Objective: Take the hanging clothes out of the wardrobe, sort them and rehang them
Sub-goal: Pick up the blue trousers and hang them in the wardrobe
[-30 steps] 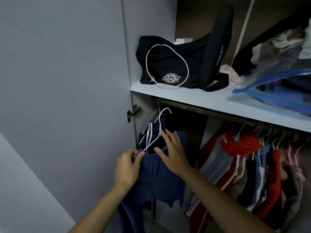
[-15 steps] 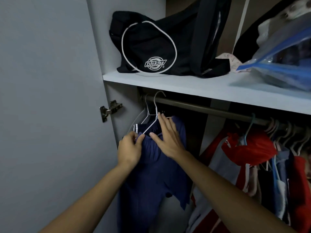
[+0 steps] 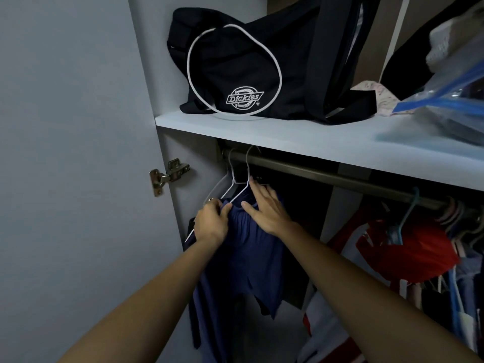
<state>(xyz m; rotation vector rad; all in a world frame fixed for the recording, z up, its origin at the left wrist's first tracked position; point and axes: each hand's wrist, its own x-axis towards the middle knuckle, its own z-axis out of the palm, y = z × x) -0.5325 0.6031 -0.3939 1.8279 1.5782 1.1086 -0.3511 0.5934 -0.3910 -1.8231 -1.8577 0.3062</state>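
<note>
A dark blue garment (image 3: 248,258) hangs on a white wire hanger (image 3: 242,183) whose hook sits over the metal rod (image 3: 327,176) at the wardrobe's left end. A second white hanger (image 3: 225,179) hangs just left of it. My left hand (image 3: 210,224) pinches the garment's top left edge by the hanger's arm. Beside it, my right hand (image 3: 264,208) rests with straight fingers on the garment's top, fingertips at the hanger's neck. A red garment (image 3: 408,252) on a teal hanger (image 3: 406,218) and several more clothes hang at the right.
The open grey wardrobe door (image 3: 73,153) stands close at the left, with a metal hinge (image 3: 167,174). The shelf (image 3: 288,132) above the rod carries a black Dickies bag (image 3: 248,69) and a blue-edged plastic storage bag (image 3: 445,100).
The hanger with the blue garment has gone up and its hook now sits over the rod. Both hands rose with it and stay on the garment's top.
</note>
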